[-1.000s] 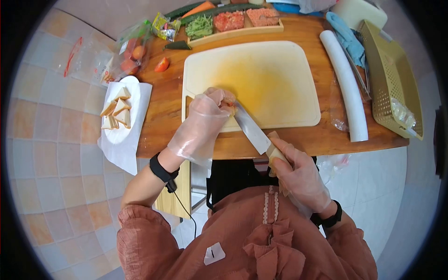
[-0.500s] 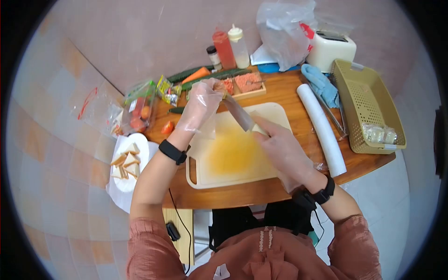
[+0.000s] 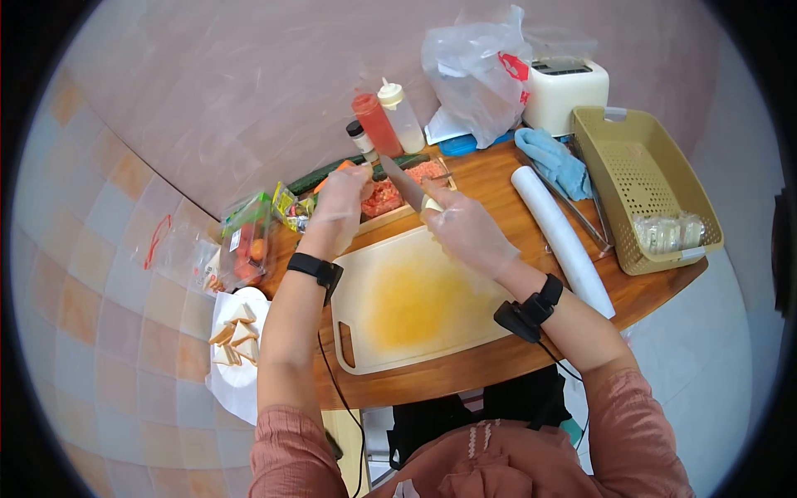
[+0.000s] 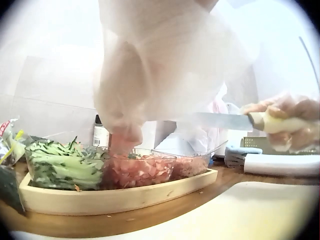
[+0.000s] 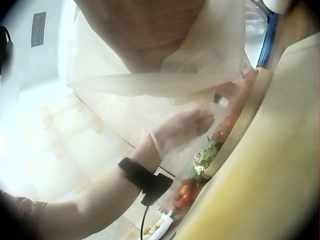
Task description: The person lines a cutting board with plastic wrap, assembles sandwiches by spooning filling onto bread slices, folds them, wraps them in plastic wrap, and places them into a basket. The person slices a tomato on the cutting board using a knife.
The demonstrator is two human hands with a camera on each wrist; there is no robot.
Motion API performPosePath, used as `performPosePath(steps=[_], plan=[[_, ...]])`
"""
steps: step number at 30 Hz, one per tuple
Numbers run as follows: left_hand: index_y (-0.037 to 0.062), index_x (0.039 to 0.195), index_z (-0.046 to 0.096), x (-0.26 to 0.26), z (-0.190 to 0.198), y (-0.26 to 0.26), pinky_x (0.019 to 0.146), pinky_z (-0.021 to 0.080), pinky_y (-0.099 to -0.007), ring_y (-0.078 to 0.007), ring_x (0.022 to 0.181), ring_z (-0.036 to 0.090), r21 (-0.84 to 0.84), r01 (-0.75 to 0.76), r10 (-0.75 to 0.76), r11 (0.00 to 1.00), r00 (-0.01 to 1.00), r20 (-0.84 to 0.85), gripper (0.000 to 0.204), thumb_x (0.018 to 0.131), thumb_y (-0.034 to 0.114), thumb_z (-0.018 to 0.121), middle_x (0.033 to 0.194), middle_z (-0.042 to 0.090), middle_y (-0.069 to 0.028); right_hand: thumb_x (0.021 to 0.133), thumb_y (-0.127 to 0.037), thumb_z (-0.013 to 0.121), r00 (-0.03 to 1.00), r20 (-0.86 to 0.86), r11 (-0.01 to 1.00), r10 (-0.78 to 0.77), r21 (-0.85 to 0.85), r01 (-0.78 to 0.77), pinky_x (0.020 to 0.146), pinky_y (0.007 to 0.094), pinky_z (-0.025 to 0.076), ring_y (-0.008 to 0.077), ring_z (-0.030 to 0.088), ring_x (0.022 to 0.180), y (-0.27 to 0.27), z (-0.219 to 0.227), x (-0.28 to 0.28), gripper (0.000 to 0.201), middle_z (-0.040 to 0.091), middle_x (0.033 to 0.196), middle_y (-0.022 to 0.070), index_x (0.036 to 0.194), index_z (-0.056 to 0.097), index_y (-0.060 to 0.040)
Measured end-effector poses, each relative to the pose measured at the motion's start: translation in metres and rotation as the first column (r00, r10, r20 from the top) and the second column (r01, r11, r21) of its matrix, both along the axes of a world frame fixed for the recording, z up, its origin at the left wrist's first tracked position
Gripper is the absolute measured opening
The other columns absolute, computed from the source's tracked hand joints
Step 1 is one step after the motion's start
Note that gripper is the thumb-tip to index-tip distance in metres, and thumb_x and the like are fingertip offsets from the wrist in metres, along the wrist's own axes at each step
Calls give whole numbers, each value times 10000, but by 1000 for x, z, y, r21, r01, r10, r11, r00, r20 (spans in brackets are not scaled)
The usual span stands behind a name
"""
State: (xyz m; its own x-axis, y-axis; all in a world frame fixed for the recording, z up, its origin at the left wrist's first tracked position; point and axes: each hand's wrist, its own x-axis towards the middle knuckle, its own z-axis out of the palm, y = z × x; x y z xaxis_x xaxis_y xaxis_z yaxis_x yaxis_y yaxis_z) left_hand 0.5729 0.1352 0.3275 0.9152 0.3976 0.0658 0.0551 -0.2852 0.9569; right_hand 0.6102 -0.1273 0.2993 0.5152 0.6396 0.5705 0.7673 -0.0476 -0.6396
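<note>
My right hand (image 3: 469, 232), in a clear plastic glove, grips a kitchen knife (image 3: 403, 183) by its pale handle, the blade slanting up and left over the food tray. My left hand (image 3: 339, 206), gloved too, hangs over the tray with fingers bunched downward. In the left wrist view its fingertips (image 4: 125, 142) are right at the container of chopped red food (image 4: 142, 167); I cannot tell whether they hold anything. Shredded cucumber (image 4: 67, 165) fills the container beside it, and minced pink food (image 3: 426, 172) the one on the other side. All sit in a wooden tray (image 4: 120, 197).
A stained cutting board (image 3: 365, 282) lies in front of the tray. At left are triangular sandwich pieces (image 3: 241, 334) on a plate and a bag of tomatoes (image 3: 249, 249). Sauce bottles (image 3: 378, 124) stand behind. A white roll (image 3: 560, 241), blue cloth (image 3: 552, 162), basket (image 3: 656, 191) and toaster (image 3: 566, 91) are right.
Both hands have moved forward from the board's near edge to the tray, the knife along with the right hand. The blade has come away from the left fingers. The head view has tilted up.
</note>
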Motion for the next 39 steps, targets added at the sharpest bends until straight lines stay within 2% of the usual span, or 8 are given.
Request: performPosePath(steps=[2, 6, 11, 14, 19, 33, 36, 39], plan=[[-57, 1006, 613, -6, 16, -31, 719, 434, -316, -153, 828, 560, -296, -252, 282, 921, 958, 61, 311, 1073, 221, 490, 987, 624, -75, 880, -79, 585, 923, -384, 1000, -9, -20, 1, 776, 425, 555, 359, 688, 862, -2, 6, -8, 270, 659, 1067, 249, 1086, 666, 76], [-132, 1261, 535, -20, 31, -10, 938, 504, -337, -242, 1064, 600, -425, -50, 47, 904, 999, -17, 623, 1122, 425, 294, 1187, 625, -159, 913, -120, 578, 971, -217, 995, 95, 58, -84, 774, 423, 544, 364, 682, 855, 3, -21, -5, 374, 672, 1000, 260, 1241, 616, 56], [-165, 1492, 300, -17, 23, 5, 1184, 334, -482, -452, 1431, 387, -514, -79, 52, 854, 996, -67, 821, 1099, 546, 183, 1573, 349, -300, 934, -176, 573, 810, -551, 979, 203, 143, -148, 712, 425, 511, 345, 653, 781, -3, -7, -15, 400, 653, 873, 214, 1287, 586, 11], [-133, 1533, 248, -21, 20, 13, 1192, 302, -535, -481, 1481, 294, -487, 45, -65, 872, 998, -23, 850, 1084, 586, 179, 1632, 230, -296, 978, -178, 580, 789, -556, 965, 263, 171, -201, 627, 293, 480, 112, 579, 680, -1, -13, -14, 486, 625, 785, 67, 1432, 545, -9], [-34, 1531, 331, -24, 20, 9, 1059, 411, -466, -299, 1190, 550, -408, 62, -78, 911, 997, -22, 817, 1070, 633, 229, 1521, 454, -187, 978, -166, 578, 809, -539, 972, 235, 121, -202, 611, 286, 482, 97, 581, 658, 2, -20, -12, 474, 625, 762, 39, 1420, 549, 1], [-55, 1549, 325, -42, 27, -22, 1142, 342, -428, -310, 1358, 525, 75, -52, 53, 996, 999, -12, 785, 1090, 577, 247, 1560, 439, -218, 980, -175, 587, 905, -392, 986, 165, 50, -158, 580, 282, 488, 106, 600, 635, -4, -23, -5, 458, 656, 790, 45, 1417, 569, -41], [-64, 1538, 338, -42, 30, -27, 1125, 364, -421, -310, 1325, 551, 59, -51, 51, 997, 999, 5, 786, 1090, 576, 255, 1534, 470, -220, 923, -127, 559, 922, -350, 985, 163, 104, -135, 731, 474, 515, 411, 651, 815, -5, -17, -7, 135, 630, 823, 249, 952, 586, 2], [-85, 1520, 345, -39, 33, -28, 1102, 394, -413, -315, 1286, 577, -16, -74, 74, 997, 997, 27, 783, 1094, 566, 263, 1510, 491, -226, 981, -192, 599, 851, -494, 984, 175, 52, -172, 587, 296, 491, 115, 603, 643, -2, -24, -2, 461, 666, 824, 60, 1414, 569, -38]])
